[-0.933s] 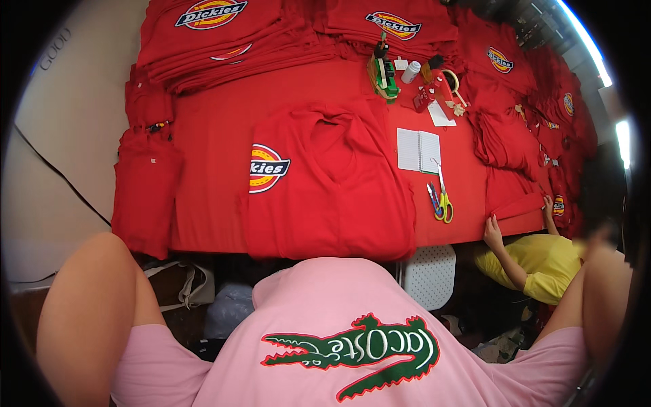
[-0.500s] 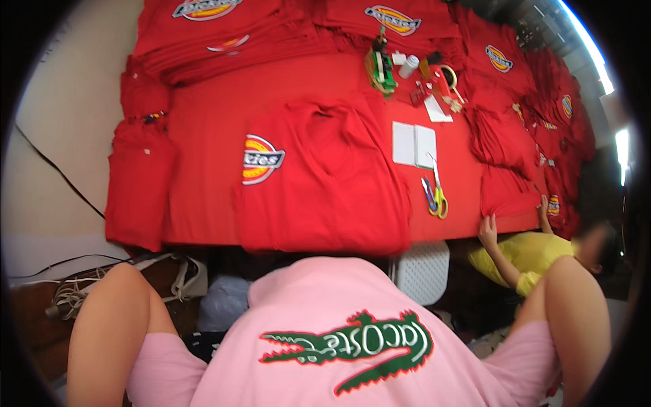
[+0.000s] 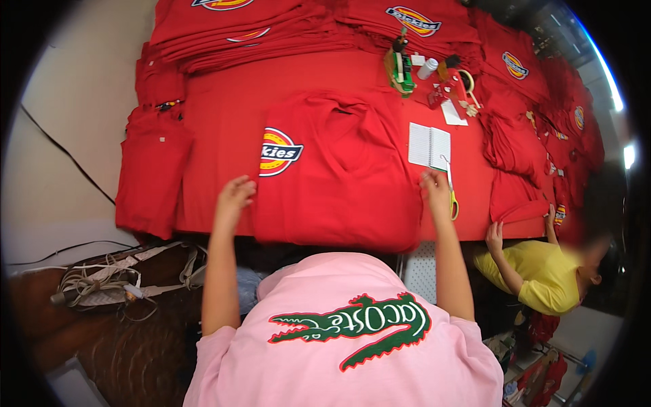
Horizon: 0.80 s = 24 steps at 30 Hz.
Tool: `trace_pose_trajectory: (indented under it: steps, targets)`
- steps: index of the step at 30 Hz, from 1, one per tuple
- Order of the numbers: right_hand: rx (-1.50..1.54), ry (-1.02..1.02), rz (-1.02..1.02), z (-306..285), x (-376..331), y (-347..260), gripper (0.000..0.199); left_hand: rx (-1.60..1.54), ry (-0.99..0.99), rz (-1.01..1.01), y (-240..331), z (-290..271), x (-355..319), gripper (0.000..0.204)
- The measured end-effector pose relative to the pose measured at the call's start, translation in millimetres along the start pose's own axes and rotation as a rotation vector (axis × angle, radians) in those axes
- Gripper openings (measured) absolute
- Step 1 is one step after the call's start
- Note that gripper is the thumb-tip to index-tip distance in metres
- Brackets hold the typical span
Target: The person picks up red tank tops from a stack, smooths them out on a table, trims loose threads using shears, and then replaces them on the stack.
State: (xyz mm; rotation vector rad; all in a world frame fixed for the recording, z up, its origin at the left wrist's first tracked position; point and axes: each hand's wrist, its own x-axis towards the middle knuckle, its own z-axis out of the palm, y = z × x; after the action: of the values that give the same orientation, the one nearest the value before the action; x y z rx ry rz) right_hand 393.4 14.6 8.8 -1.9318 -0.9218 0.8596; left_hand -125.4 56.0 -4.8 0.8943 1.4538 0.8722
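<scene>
left hand (image 3: 234, 195) | right hand (image 3: 435, 190) | flat on red shirt (image 3: 339, 176) edges

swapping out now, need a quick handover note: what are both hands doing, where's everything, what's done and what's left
Left hand: open, resting on the left edge of the folded red shirt.
Right hand: open, on the shirt's right edge, next to the scissors and the small notepad.
Things: the shirt lies at the near edge of the red-covered table; stacks of red shirts along the far side; more shirts hang off the left end.
Done: the sleeves are tucked in, so the shirt makes a rectangle.
Left: it is not yet on any stack.
Another person in yellow handles shirts at the right corner.
</scene>
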Motion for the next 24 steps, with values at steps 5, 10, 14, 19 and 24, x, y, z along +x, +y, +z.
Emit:
trace_pose_trajectory:
  steps: [5,10,14,19,24]
  targets:
    - [-0.448,0.127,-0.228,44.4,-26.3,28.0,0.032,0.396,0.232,0.176,-61.9,38.7,24.0,0.041]
    - [-0.211,0.336,-0.329,19.9,-13.2,38.3,0.03,0.303,0.411,0.362,-48.9,35.6,32.9,0.04]
    - [-0.154,0.487,-0.393,-12.2,9.8,-27.5,0.03,0.185,0.495,0.544,33.8,44.7,42.2,0.036]
    - [-0.087,0.467,-0.587,-22.5,85.8,-102.7,0.028,0.149,0.409,0.785,136.5,57.4,117.0,0.035]
    - [-0.107,0.388,-0.478,19.2,109.3,-122.9,0.028,-0.004,0.087,0.327,104.8,29.9,211.3,0.041]
